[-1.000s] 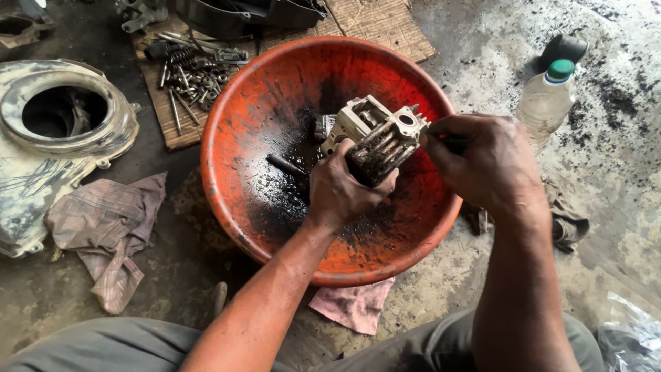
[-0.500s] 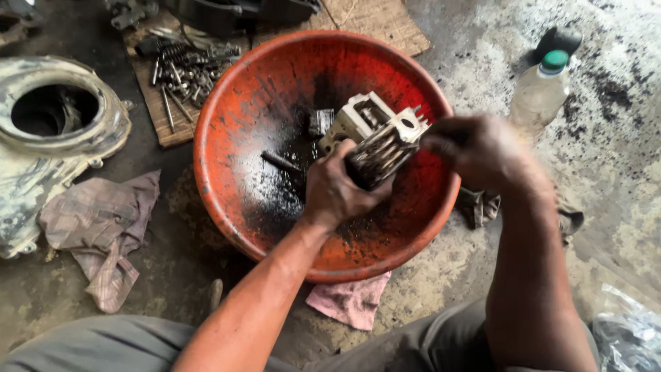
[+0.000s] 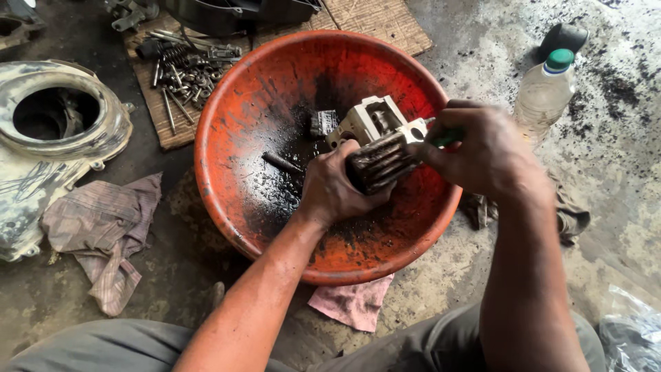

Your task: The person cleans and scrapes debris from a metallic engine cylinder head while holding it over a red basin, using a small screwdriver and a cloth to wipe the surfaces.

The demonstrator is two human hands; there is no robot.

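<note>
Knees in grey trousers (image 3: pixel 89 351) at the bottom edge, person seated low over the work. Pink cloth scrap (image 3: pixel 354 303) on the stained concrete, tucked partly under the near rim of a wide orange plastic basin (image 3: pixel 206 172).

Left hand (image 3: pixel 337 189) closed around the underside of a finned pale-grey metal engine casting (image 3: pixel 375 141), held tilted above the middle of the basin, clear of its floor. Right hand (image 3: pixel 482 155) clenched on a green-handled tool (image 3: pixel 447 138), working end pressed against the casting's right side; tip hidden, type of tool not determinable.

Condition, as judged: upper faces of the casting pale and largely free of grime; finned side dark and oily, so cleaning apparently partial. Basin floor coated with black residue. Small dark ribbed metal part (image 3: pixel 322 124) and short dark rod (image 3: pixel 282 163) lying in that residue, unwashed by appearance.

Striped grey rag (image 3: pixel 103 234) left of the basin. Large pale round-mouthed metal housing (image 3: pixel 55 138) beyond it. Loose bolts and springs (image 3: pixel 186 69) on a woven brown mat (image 3: pixel 385 21) at the far side. Clear plastic bottle with green cap (image 3: pixel 544 93) far right, upright.
</note>
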